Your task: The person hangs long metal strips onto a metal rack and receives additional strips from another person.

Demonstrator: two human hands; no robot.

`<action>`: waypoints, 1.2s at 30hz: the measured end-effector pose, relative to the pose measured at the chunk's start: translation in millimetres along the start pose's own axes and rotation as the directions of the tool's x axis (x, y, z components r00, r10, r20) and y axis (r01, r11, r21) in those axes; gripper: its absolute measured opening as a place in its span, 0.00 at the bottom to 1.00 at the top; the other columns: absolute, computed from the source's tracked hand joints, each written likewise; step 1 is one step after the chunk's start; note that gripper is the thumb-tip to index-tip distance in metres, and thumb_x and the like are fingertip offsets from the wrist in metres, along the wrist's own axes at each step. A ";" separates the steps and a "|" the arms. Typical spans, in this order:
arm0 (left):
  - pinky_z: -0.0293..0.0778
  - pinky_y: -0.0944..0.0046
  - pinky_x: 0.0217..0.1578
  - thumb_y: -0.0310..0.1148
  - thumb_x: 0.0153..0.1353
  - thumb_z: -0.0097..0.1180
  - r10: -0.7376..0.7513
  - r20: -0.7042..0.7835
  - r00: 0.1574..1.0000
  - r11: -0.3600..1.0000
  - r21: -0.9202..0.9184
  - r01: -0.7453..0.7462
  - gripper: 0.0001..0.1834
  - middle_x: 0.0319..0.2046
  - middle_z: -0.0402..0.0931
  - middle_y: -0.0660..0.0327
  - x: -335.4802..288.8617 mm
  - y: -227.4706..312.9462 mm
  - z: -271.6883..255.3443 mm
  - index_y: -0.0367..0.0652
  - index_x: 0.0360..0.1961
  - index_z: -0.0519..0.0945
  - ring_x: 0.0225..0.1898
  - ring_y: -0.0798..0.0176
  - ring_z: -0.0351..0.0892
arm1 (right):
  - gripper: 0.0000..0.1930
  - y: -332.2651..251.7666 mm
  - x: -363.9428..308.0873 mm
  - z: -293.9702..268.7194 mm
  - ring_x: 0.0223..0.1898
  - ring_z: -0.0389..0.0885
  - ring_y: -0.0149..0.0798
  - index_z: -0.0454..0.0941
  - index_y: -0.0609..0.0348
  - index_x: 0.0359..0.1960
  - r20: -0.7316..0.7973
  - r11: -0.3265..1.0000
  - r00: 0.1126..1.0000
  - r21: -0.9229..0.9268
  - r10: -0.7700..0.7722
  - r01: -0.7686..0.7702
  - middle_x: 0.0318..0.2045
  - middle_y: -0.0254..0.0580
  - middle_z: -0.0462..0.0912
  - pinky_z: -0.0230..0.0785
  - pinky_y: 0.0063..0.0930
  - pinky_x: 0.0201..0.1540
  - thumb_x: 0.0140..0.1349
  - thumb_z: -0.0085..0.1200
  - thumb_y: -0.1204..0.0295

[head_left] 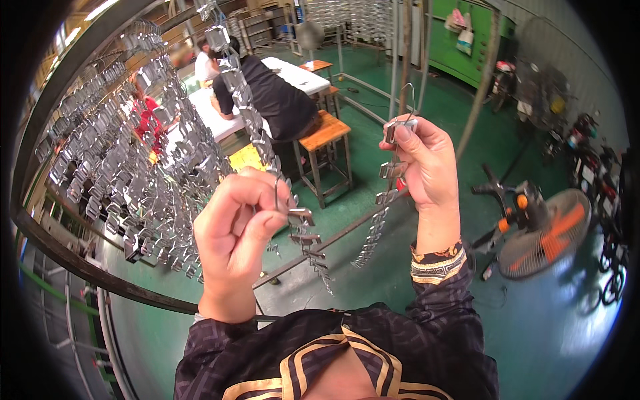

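Silver metal strand of small rectangular pieces [392,171] hangs below the right hand [430,160], whose grip I see pinched narrow on its top piece, a thin wire hook [413,98] rising above the fingers. On my remote feed, a second silver strand of similar pieces [301,217] dangles just beside the left hand [233,243], thumb and fingers pinching its upper end. Left of that hand hangs a dense cluster of silver strands [133,167].
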State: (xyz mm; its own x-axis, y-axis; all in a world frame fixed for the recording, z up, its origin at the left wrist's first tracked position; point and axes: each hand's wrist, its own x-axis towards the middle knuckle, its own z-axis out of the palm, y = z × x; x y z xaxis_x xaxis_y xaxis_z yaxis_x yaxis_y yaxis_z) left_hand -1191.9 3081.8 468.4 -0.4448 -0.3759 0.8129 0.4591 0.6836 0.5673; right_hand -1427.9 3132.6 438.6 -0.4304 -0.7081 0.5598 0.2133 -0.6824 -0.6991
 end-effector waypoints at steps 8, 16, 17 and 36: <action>0.65 0.69 0.31 0.22 0.54 0.55 0.004 -0.223 0.975 0.954 0.294 0.063 0.07 0.27 0.69 0.56 54.1 -67.3 54.3 0.34 0.28 0.68 0.30 0.65 0.68 | 0.06 65.4 142.1 -51.0 0.30 0.76 0.28 0.79 0.63 0.31 0.279 0.969 0.955 0.191 0.102 -0.159 0.28 0.36 0.80 0.70 0.20 0.34 0.54 0.59 0.74; 0.64 0.72 0.34 0.16 0.57 0.46 0.025 -0.538 0.843 0.883 0.407 0.234 0.04 0.29 0.68 0.64 123.9 -114.9 90.5 0.34 0.32 0.69 0.32 0.72 0.66 | 0.04 118.5 251.1 -49.8 0.26 0.75 0.22 0.80 0.61 0.30 0.525 0.864 0.823 0.287 0.219 -0.413 0.24 0.31 0.80 0.69 0.16 0.29 0.53 0.59 0.75; 0.63 0.73 0.33 0.17 0.57 0.46 0.026 -0.562 0.827 0.858 0.436 0.270 0.03 0.28 0.68 0.64 131.8 -118.4 92.9 0.34 0.32 0.69 0.31 0.73 0.65 | 0.04 124.7 260.3 -45.7 0.26 0.75 0.22 0.80 0.61 0.30 0.548 0.846 0.806 0.302 0.223 -0.439 0.24 0.31 0.80 0.68 0.16 0.28 0.53 0.59 0.75; 0.62 0.75 0.23 0.27 0.59 0.53 0.289 -0.603 0.744 0.497 0.758 0.422 0.04 0.19 0.72 0.65 227.1 -165.2 72.2 0.36 0.31 0.74 0.22 0.77 0.66 | 0.09 187.6 362.6 101.4 0.27 0.77 0.28 0.76 0.63 0.35 0.856 0.679 0.516 0.368 0.019 -0.635 0.29 0.36 0.80 0.72 0.23 0.31 0.55 0.58 0.72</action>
State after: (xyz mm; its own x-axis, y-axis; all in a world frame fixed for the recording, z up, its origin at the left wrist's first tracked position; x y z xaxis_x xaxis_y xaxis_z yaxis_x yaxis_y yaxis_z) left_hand -1424.2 2928.7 549.7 0.2656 -0.4594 0.8476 -0.5422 0.6558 0.5253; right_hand -1455.0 2729.4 555.5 0.5329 -0.5338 0.6566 0.7411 -0.0800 -0.6666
